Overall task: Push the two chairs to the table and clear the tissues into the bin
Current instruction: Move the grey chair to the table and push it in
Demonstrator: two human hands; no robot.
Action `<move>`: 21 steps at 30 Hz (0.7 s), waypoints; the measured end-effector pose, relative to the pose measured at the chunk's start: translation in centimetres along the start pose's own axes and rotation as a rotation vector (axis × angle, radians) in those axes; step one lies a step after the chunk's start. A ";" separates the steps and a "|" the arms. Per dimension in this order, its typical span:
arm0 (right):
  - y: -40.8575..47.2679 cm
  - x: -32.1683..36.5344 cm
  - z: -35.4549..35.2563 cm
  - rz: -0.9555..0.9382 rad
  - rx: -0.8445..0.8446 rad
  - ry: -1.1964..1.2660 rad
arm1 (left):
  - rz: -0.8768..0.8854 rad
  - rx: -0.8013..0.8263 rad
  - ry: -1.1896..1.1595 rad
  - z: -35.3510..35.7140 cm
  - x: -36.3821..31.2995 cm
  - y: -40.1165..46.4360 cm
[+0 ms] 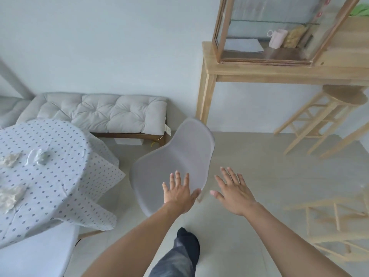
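The chair (175,160) shell looks like smooth, matt grey plastic – the table (46,176) wears dotted cloth, crumpled paper tissues (11,159) on it; the bench cushion (103,110) is tufted fabric.

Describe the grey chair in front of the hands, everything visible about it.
The grey chair is a one-piece moulded shell, smooth and matte, plastic by its look, with a curved back and rounded edges. It stands on the pale floor beside the round table, apart from the hanging tablecloth. Its legs are hidden under the shell. The left hand lies open on the backrest's top edge; the right hand hovers open beside it, not touching.
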State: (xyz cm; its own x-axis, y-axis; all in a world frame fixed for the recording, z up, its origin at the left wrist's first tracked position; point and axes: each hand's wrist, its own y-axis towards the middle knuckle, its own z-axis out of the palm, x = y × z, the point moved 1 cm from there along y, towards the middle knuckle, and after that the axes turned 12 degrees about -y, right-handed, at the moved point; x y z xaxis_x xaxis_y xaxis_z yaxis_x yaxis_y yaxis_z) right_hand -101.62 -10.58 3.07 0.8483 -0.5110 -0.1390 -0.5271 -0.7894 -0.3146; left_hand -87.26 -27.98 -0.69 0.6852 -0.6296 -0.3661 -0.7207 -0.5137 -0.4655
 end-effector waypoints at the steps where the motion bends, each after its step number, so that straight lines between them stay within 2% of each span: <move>1: 1.9 -0.6 -0.4 -0.019 -0.003 0.001 | -0.018 -0.004 -0.009 -0.4 -0.1 1.5; 13: 20.7 -5.7 -5.4 -0.171 0.023 -0.041 | -0.196 -0.025 -0.087 -6.2 1.1 15.5; 21: 32.4 -4.7 -6.9 -0.476 0.030 -0.129 | -0.422 -0.099 -0.207 -7.6 2.1 20.6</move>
State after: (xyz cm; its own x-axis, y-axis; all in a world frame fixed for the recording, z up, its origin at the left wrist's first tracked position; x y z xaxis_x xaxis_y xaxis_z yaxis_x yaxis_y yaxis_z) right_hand -123.07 -36.13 0.03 0.9950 -0.0484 -0.0878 -0.0796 -0.9139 -0.3981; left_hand -101.49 -44.30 -4.92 0.9196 -0.2300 -0.3186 -0.3744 -0.7590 -0.5327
